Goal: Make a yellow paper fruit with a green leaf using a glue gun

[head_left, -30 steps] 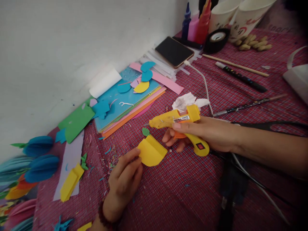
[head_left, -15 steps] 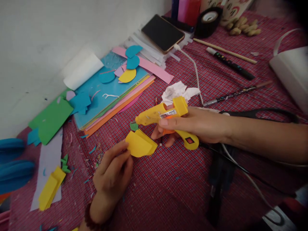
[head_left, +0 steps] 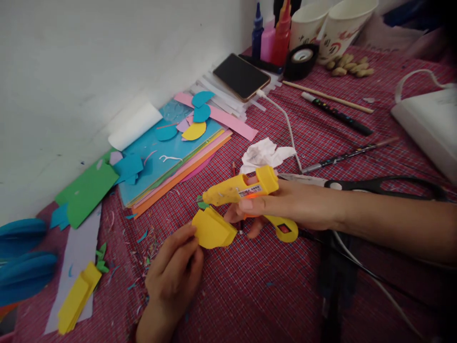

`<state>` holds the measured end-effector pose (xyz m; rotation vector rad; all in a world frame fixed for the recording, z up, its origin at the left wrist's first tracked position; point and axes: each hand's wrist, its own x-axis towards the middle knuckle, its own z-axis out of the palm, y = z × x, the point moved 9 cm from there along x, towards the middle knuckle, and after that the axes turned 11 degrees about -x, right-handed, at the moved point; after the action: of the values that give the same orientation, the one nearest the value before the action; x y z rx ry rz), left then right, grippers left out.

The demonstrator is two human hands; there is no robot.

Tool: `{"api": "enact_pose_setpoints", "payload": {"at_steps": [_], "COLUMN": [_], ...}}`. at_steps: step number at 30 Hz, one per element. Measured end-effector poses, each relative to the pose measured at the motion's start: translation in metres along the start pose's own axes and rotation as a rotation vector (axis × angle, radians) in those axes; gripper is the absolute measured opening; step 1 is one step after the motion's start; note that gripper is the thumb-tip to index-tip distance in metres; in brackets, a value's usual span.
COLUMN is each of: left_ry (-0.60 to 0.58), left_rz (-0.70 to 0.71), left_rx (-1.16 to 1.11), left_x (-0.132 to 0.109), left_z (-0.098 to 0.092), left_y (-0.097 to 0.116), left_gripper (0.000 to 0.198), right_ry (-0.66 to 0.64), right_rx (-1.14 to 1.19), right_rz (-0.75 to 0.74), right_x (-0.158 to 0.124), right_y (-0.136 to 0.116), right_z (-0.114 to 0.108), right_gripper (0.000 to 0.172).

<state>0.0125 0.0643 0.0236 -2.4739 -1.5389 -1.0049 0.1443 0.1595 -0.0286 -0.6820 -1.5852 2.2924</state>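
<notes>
My right hand grips a yellow glue gun, its nozzle pointing left. Between the fingertips of my left hand is a folded yellow paper piece, just below the nozzle. A small green paper piece shows right at the nozzle tip; whether the two touch I cannot tell. Several more folded yellow papers lie at the lower left beside green paper leaves. Part of the glue gun's trigger is hidden by my right fingers.
Stacked coloured paper lies along the wall with cut shapes on top. A charging phone, crumpled tissue, black-handled scissors, a marker and tape roll surround the hands. Paper cups stand at the back.
The view has tilted up, so everything sits lower and more of the bottles and cups shows. Both hands keep nearly the same pose, the nozzle still near the green piece.
</notes>
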Motion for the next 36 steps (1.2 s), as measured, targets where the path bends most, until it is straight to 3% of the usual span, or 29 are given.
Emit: {"api": "enact_pose_setpoints", "payload": {"at_steps": [14, 36], "left_ry": [-0.042, -0.076], "left_rz": [-0.049, -0.068], "left_rx": [-0.095, -0.153], "left_x": [0.004, 0.006], "left_z": [0.008, 0.013], "left_y": [-0.001, -0.005], "left_gripper": [0.018, 0.018], "right_ry": [-0.087, -0.079], "right_rx": [-0.052, -0.044], "right_rz": [-0.012, -0.013], "right_x": [-0.003, 0.0], "right_y": [-0.005, -0.005], "right_z": [0.007, 0.007], "right_gripper": [0.051, 0.045]}}
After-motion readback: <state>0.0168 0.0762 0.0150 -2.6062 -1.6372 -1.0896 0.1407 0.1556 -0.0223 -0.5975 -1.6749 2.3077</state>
